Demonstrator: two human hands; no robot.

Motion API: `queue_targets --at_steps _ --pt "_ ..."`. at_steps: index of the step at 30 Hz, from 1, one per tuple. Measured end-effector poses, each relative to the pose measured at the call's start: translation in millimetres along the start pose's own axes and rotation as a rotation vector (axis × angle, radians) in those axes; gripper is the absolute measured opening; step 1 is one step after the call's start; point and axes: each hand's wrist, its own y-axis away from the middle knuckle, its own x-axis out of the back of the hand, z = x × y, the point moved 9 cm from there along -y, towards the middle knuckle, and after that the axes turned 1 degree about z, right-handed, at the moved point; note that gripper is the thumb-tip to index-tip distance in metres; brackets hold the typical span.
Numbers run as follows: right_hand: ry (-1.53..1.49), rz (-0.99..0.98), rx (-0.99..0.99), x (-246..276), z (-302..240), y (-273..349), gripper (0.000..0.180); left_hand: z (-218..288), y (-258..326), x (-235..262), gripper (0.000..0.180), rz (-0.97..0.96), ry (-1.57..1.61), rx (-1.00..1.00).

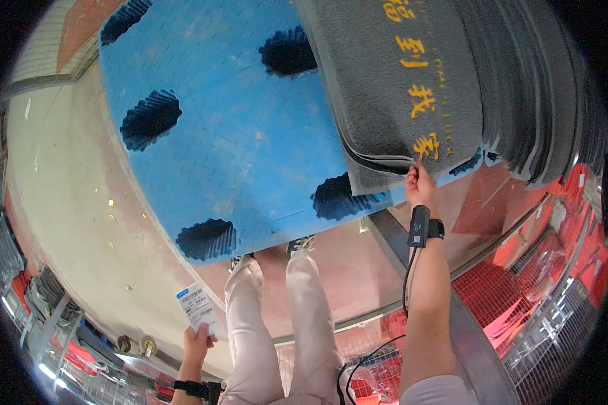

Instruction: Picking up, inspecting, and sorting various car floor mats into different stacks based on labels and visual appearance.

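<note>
A grey doormat [378, 88] with yellow characters lies on a small stack of mats at the right part of a blue plastic pallet [230, 135]. My right hand [419, 183] pinches the near corner of the upper mats and lifts that edge, so a dark gap shows beneath it. Another grey mat shows flat underneath. Low at the left, beside my leg, my left hand [197, 343] holds a white paper label [196, 304] with a blue corner and printed lines. Its fingers are closed round the label's lower end.
Beyond the doormat at the right stands a thick pile of dark grey mats [540, 88]. The pallet has several dark oval openings. A grey metal beam [483, 351] and red mesh goods [500, 304] lie at the lower right. Racks with goods [61, 324] stand at the lower left.
</note>
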Motion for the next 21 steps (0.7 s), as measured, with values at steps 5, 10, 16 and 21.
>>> queue_targets --at_steps 5,10,16,21 --pt "0.102 -0.068 0.014 20.0 -6.9 -19.2 0.019 -1.2 -2.9 -2.2 0.025 -0.029 0.005 -0.025" --pt "-0.017 0.012 0.056 0.1 50.2 19.7 0.04 4.7 -11.8 6.1 0.025 0.001 -0.019 -0.041" --pt "-0.453 -0.326 -0.295 -26.1 76.7 2.2 0.042 17.9 -17.5 -8.6 0.025 -0.017 0.013 -0.053" --pt "-0.029 -0.402 0.26 -11.3 -5.7 83.8 0.029 9.0 18.7 15.2 0.021 -0.039 -0.045 -0.127"
